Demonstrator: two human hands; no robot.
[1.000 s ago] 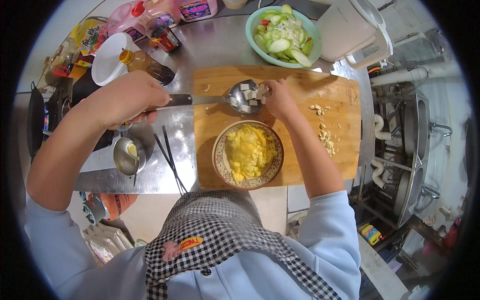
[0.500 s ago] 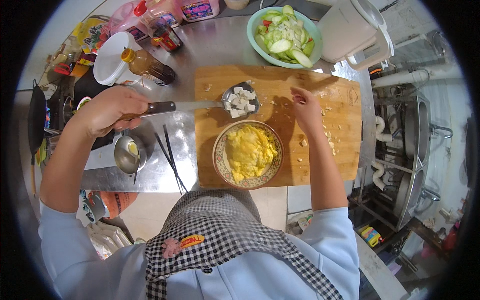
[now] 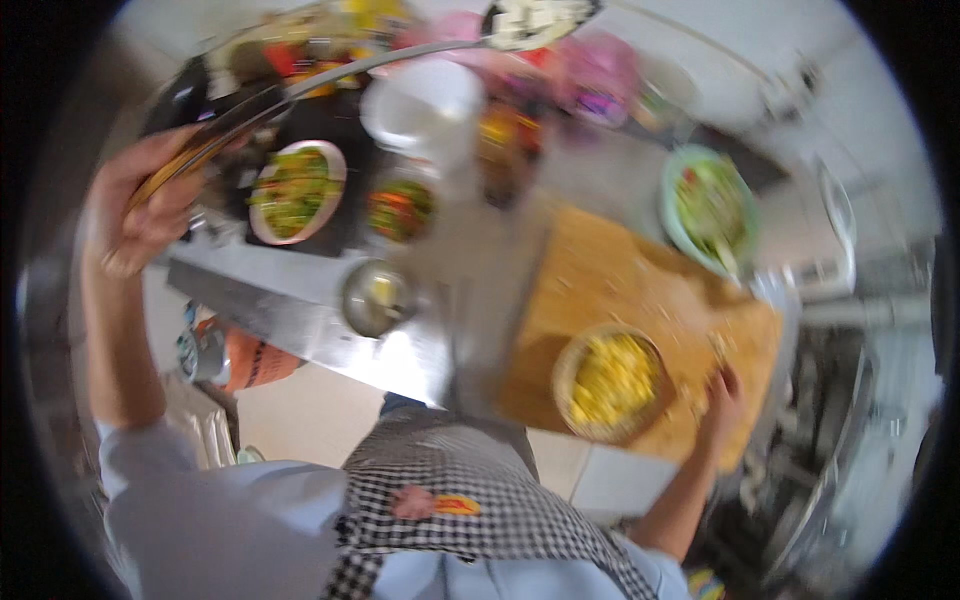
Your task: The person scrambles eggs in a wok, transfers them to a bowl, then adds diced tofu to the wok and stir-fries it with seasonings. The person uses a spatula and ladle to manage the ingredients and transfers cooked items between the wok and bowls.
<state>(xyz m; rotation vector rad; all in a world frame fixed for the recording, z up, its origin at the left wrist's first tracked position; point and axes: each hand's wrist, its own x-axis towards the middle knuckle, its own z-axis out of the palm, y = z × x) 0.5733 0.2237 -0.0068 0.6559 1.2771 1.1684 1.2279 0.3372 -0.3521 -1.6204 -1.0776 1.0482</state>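
Observation:
My left hand (image 3: 148,200) is raised at the upper left, closed round the handle of a ladle (image 3: 330,76). White tofu cubes (image 3: 535,22) fill the ladle's bowl at the top edge of the view. Blur smears my right hand (image 3: 724,395) at the right part of the wooden cutting board (image 3: 660,290), among small white crumbs; its fingers look bent, but I cannot make out whether they pinch anything. Left of it on the board stands a patterned bowl of yellow scrambled egg (image 3: 613,385).
A light green bowl of sliced green vegetables (image 3: 712,210) stands behind the board. Farther left are a white tub (image 3: 420,105), sauce bottles (image 3: 500,150), a pink-rimmed oval dish of chopped vegetables (image 3: 298,192), a bowl of green and orange pieces (image 3: 400,210) and a metal bowl (image 3: 375,298).
My left hand has lifted the ladle of tofu off the board, up and to the left. The view has swung left, so board and egg bowl sit farther right. My right hand stays by the board.

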